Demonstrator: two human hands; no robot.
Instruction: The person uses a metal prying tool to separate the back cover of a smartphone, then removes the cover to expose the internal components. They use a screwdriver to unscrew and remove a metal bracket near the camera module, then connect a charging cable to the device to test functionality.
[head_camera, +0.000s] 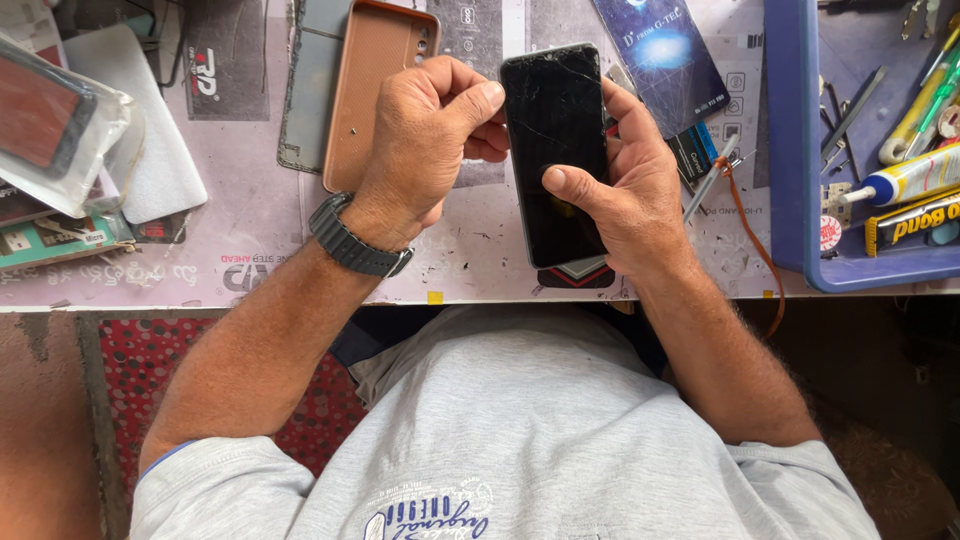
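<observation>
A black smartphone (555, 130) with a cracked screen is held upright over the workbench, between both hands. My right hand (625, 195) grips its right edge and lower half, with the thumb pressed on the glass. My left hand (425, 135) closes on the phone's upper left edge, thumb at the top corner. A dark watch band sits on my left wrist.
A tan phone case (365, 100) lies face down just left of my left hand. A blue tray (790, 150) at the right holds glue tubes and several tools. Tweezers (712, 178) and a brown cord lie beside it. Bagged parts and white foam sit at the far left.
</observation>
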